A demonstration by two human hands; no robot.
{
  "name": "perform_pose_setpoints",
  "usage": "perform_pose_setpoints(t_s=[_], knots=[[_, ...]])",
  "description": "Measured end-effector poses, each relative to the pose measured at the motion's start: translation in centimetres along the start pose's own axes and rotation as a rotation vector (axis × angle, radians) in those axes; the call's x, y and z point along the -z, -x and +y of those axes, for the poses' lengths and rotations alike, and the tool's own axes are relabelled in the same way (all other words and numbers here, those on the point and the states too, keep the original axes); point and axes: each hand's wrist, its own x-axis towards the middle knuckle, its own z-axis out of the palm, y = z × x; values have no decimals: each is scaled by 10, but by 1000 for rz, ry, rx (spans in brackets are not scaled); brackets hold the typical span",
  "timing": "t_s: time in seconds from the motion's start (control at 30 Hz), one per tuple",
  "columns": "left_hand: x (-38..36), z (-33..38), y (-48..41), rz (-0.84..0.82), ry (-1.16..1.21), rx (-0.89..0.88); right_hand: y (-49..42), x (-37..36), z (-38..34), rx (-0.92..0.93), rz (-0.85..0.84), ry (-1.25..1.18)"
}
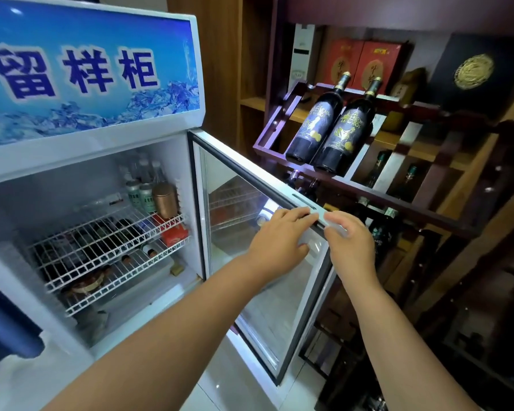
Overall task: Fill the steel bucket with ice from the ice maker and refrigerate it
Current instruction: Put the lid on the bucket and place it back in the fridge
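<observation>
Left grip (279, 237) and right grip (350, 243), side by side, both clasp the top edge of the open fridge door (267, 307).

Inside the fridge (86, 155), the upper wire shelf (101, 241) carries a copper-coloured canister (164, 200) at its right end. Two green-labelled bottles (140, 195) stand just beside it on the left, with clear bottles (144, 167) behind them. A red box (177, 234) sits on what seems to be the wire shelf below. To the right, a sloping wooden rack (275, 123) holds two dark wine bottles (316, 123) lying side by side, touching, necks uphill. Behind the rack, two red boxes (365, 62) stand upright on a pale wooden shelf (298, 114).
</observation>
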Motion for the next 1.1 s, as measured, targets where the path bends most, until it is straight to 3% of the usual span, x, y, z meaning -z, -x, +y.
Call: perform_pose_setpoints(t_s=[0.3, 0.53, 1.1], knots=[[2, -14, 38, 137, 141, 94, 8, -12, -34, 324, 17, 293], [26, -53, 101, 80, 127, 279, 33, -63, -75, 398, -131, 125], [144, -115, 324, 343, 200, 769, 202, -231, -169, 511, -589, -57]])
